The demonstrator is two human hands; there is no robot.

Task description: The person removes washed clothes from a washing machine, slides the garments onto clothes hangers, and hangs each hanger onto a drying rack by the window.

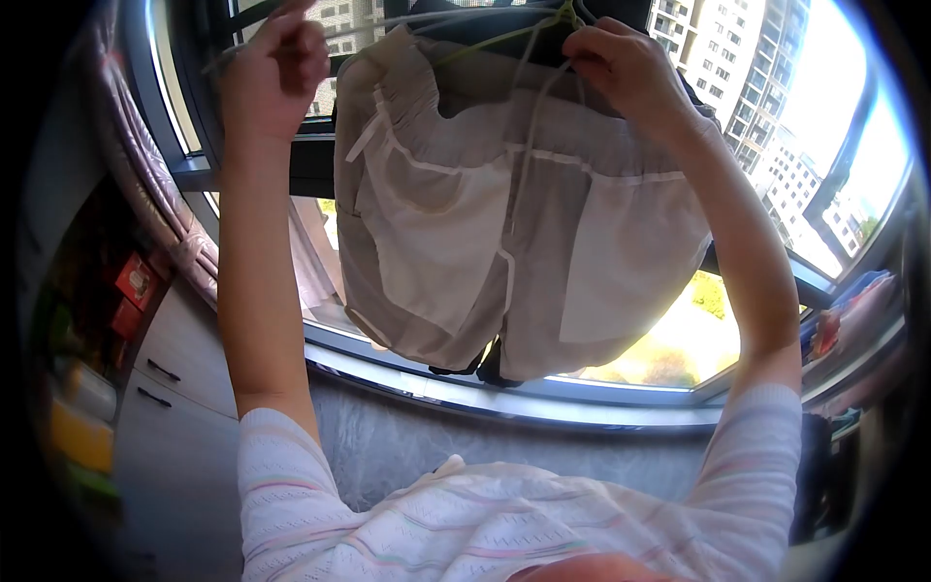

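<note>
Grey shorts, turned inside out with pale pocket linings showing, hang in front of the window from a yellow-green hanger. A white drawstring dangles from above over the waistband, and a pale length of it stretches leftward across the top. At the upper left, my left hand is raised with curled fingers, slightly blurred, at the end of that stretched cord. My right hand pinches the cord beside the hanger, above the waistband's right side. Dark clothing is partly hidden behind the shorts.
A window frame and sill run behind the shorts, with tall buildings outside. A patterned curtain hangs at left above a drawer cabinet. Folded cloth items lie at right.
</note>
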